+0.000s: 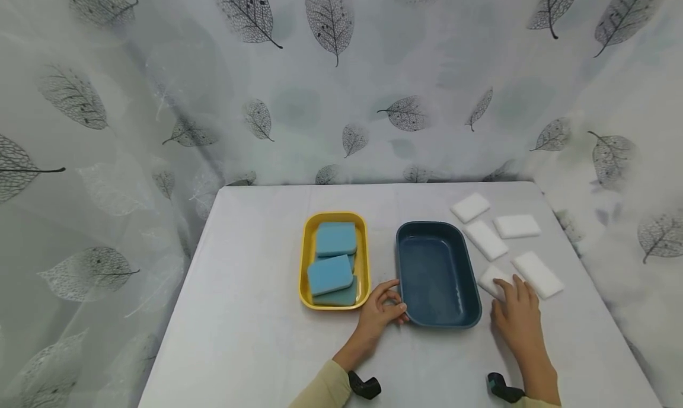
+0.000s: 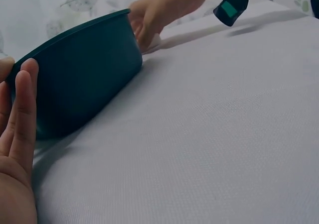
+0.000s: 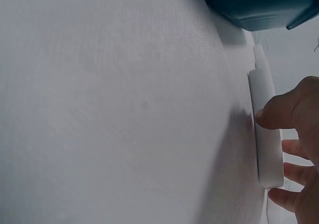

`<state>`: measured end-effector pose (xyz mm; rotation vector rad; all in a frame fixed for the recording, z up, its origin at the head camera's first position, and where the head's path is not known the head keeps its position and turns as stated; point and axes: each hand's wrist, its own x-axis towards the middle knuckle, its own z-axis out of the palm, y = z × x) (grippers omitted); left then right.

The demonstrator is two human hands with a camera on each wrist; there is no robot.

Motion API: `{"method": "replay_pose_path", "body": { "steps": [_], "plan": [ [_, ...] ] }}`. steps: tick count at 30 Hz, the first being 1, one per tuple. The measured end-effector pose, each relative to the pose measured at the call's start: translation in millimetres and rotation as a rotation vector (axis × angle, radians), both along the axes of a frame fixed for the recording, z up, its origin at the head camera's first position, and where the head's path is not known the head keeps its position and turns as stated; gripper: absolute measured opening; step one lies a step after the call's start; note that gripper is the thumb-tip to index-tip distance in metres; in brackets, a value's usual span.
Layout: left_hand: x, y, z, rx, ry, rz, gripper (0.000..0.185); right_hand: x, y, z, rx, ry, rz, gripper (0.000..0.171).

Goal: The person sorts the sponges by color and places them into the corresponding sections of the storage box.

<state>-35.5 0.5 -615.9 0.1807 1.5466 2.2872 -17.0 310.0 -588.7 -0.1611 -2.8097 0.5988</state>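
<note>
A dark blue tray (image 1: 439,277) with nothing in it stands mid-table. My left hand (image 1: 382,306) is at its near left side; in the left wrist view the thumb and fingers (image 2: 24,104) pinch its wall at the rim. My right hand (image 1: 516,313) lies over a white sponge (image 1: 492,277) right of the tray. In the right wrist view the thumb touches the side of this white sponge (image 3: 268,134), with the other fingers spread along its far side. More white sponges (image 1: 485,240) lie flat nearby, one (image 1: 538,274) close to the right fingertips.
Left of the blue tray stands a yellow tray (image 1: 302,265) with several blue sponges (image 1: 335,239) stacked inside. A white cloth covers the table (image 1: 240,289). A leaf-patterned curtain (image 1: 299,111) hangs behind and at both sides. Each wrist wears a black device (image 1: 365,385).
</note>
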Motion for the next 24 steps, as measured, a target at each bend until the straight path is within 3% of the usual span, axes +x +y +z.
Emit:
{"method": "replay_pose_path", "body": {
  "steps": [12, 24],
  "plan": [
    [0.2, -3, 2.4, 0.043, -0.053, 0.011, 0.057, -8.1, 4, 2.1, -0.022, 0.048, 0.032, 0.045],
    [4.9, 1, -0.7, 0.078, -0.156, 0.046, 0.059, -23.5, 9, 35.5, -0.101, 0.134, 0.092, 0.047]
  ]
}}
